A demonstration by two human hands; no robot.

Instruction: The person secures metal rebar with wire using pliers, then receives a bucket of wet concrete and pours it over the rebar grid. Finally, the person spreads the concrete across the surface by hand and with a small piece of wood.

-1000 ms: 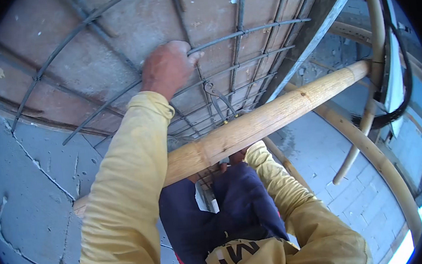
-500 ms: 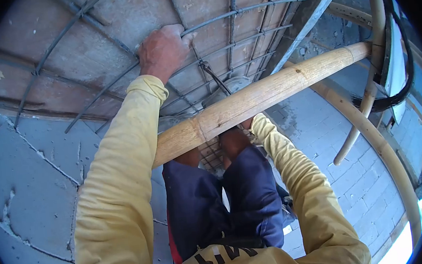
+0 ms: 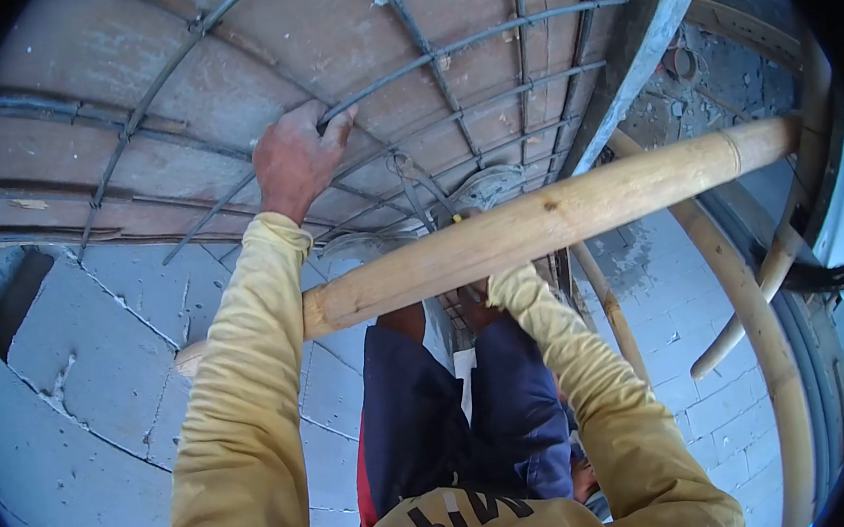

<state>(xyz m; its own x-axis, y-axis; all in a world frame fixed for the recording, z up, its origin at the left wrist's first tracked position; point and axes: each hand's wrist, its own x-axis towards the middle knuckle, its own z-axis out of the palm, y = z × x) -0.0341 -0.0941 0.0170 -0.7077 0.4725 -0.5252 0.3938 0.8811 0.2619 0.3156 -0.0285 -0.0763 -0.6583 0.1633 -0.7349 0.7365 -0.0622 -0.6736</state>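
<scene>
My left hand (image 3: 297, 159) is closed round a bar of the steel rebar grid (image 3: 439, 53), against brownish panels. Just below and to its right, the jaws of metal pincers (image 3: 414, 176) are at a crossing of thin bars. Their handles run down behind a thick bamboo pole (image 3: 538, 215), which crosses in front of my legs. Only a small part of my right hand (image 3: 478, 291) shows under the pole, at the end of the yellow sleeve; its fingers are hidden, and whether it holds the pincers cannot be seen.
A grey beam (image 3: 650, 58) slopes beside the grid. More bamboo poles (image 3: 747, 310) stand on the right, near a black hose or cable bundle (image 3: 820, 276). Grey block walls (image 3: 99, 362) lie on both sides. Part of another person's hand or foot may show low at the right of my shorts.
The view has shifted, and the grid and bamboo pole appear at slightly different positions. My left hand still grips the bar. More of the pincers shows, now with two arms apart.
</scene>
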